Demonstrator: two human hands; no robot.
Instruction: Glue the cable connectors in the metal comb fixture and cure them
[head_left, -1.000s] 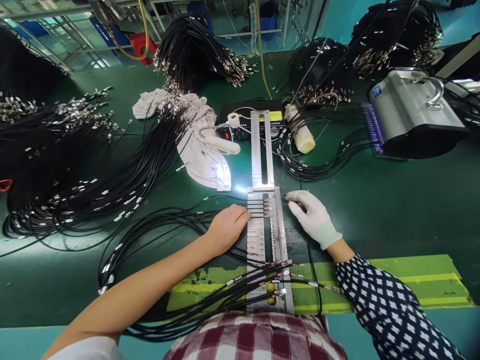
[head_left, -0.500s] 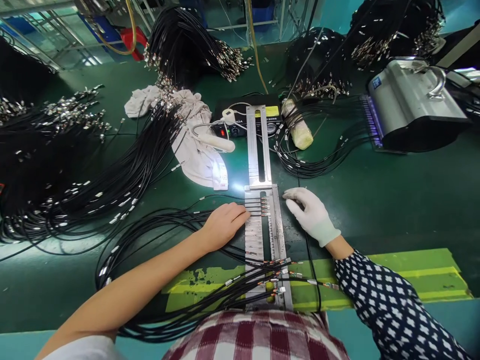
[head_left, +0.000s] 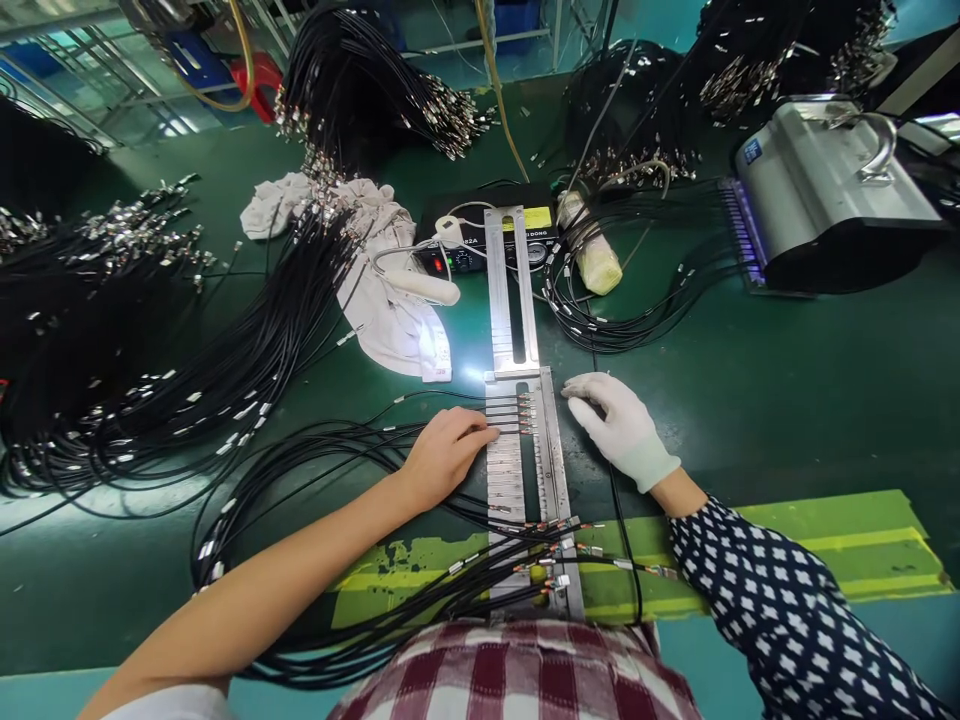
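Note:
My left hand [head_left: 448, 452], bare, lies at the left edge of a slotted metal fixture [head_left: 507, 470]. Its thumb and fingers are closed on a black cable [head_left: 508, 432]; the fingertips partly hide the grip. Several cables sit side by side in the upper slots, their small metal ends [head_left: 528, 410] over the long opening. My right hand [head_left: 622, 425], in a white glove, rests just right of the fixture. Its fingers are bent, the thumb apart from them, with nothing visible between. More loose cables with stripped coloured wire ends [head_left: 562, 550] cross the fixture's near end.
A dense heap of black cables [head_left: 277, 310] covers the left side. Ahead stand a black control box [head_left: 457, 262], a white cloth [head_left: 386, 310] and a yellowish wrapped roll [head_left: 598, 262]. At right, cables run into a metal machine [head_left: 817, 190] with violet light. Yellow-green tape [head_left: 832, 545] lines the front edge.
The left fingers have shifted slightly toward me along the fixture. My right hand stays nearly still. The whole view has moved a little.

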